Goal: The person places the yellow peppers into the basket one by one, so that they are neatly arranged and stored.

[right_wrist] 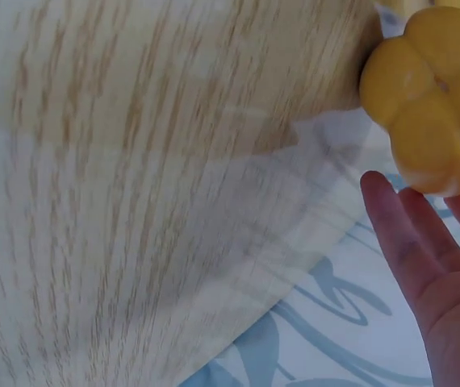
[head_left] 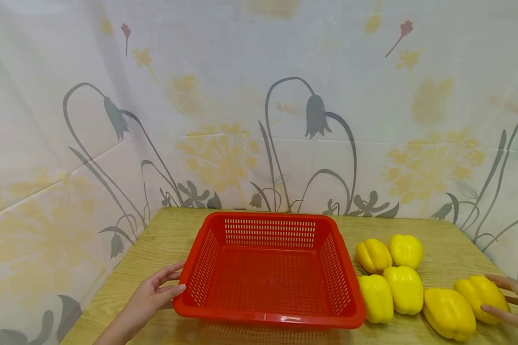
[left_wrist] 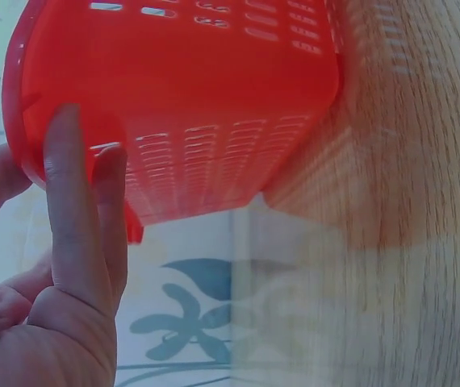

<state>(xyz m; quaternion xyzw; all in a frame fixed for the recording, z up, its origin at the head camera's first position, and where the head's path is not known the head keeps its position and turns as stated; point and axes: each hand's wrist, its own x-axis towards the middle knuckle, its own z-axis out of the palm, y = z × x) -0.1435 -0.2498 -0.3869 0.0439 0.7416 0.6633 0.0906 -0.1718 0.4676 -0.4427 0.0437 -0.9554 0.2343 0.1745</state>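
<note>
A red plastic basket (head_left: 265, 317) with slotted walls stands on the table, its inside bare. At its left side my left hand (head_left: 153, 292) holds the rim, thumb over the edge and fingers along the outer wall; the left wrist view shows those fingers (left_wrist: 73, 210) against the red plastic. Far to the right, my right hand (head_left: 515, 304) spreads thumb and fingers around the rightmost yellow bell pepper (head_left: 479, 297). In the right wrist view its fingers (right_wrist: 403, 242) are extended, with tips right at the pepper's lobed end (right_wrist: 432, 145).
Several more yellow bell peppers, one of them (head_left: 449, 314) beside the held-over one and another (head_left: 406, 251) at the back, lie right of the basket. The wood-grain table (head_left: 155, 239) meets a floral cloth (head_left: 241, 96) behind and at the sides.
</note>
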